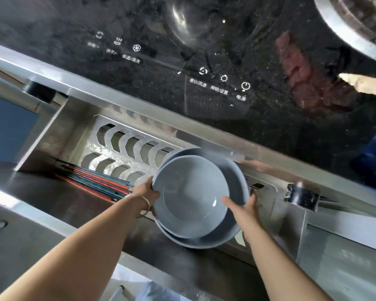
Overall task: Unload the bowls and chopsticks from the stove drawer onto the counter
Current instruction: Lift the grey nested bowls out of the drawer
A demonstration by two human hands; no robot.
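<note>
Two grey-blue bowls are nested, the smaller inside the larger, above the open steel stove drawer. My left hand grips the stack's left rim, with a thin bangle on the wrist. On the right rim sits my right hand, thumb inside the large bowl and fingers under it. A bundle of coloured chopsticks lies flat in the drawer, left of the bowls.
The black glass stove top with lit touch icons spans the upper frame, a steel burner ring at the top right. The drawer's slotted steel rack lies behind the bowls. A black drawer latch sits at the right.
</note>
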